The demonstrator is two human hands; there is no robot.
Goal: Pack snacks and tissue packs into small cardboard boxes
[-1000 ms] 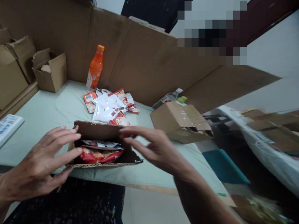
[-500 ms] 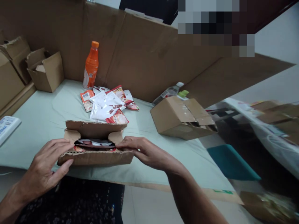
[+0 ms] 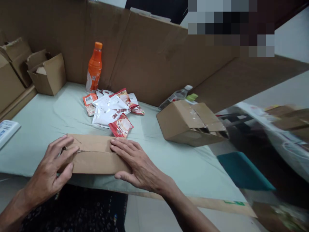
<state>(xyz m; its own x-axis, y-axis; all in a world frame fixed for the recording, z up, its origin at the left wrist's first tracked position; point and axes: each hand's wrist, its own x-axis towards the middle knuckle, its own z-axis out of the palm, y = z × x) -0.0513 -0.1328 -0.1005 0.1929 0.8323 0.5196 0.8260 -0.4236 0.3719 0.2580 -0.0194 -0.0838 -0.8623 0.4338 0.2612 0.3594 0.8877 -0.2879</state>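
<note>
A small cardboard box (image 3: 96, 161) lies near the front edge of the table with both top flaps folded down, so its contents are hidden. My left hand (image 3: 54, 162) grips its left end, fingers over the top and thumb at the front. Around the right end is my right hand (image 3: 136, 164), its fingers laid over the flaps and its thumb low on the front. Just behind the box is a red and cream snack packet (image 3: 122, 125), beside a pile of white packets (image 3: 108, 111).
An orange drink bottle (image 3: 94, 67) stands upright at the back. Right of the packets sits a taped cardboard box (image 3: 178, 125), with a clear bottle (image 3: 177, 96) behind it. Open cardboard boxes (image 3: 48, 72) stand at the back left. A cardboard wall (image 3: 149, 54) closes off the rear.
The box's flaps, upright before, are now folded down over the packets inside. My right hand has moved from the box's right side onto its top. My left hand stays at the left end.
</note>
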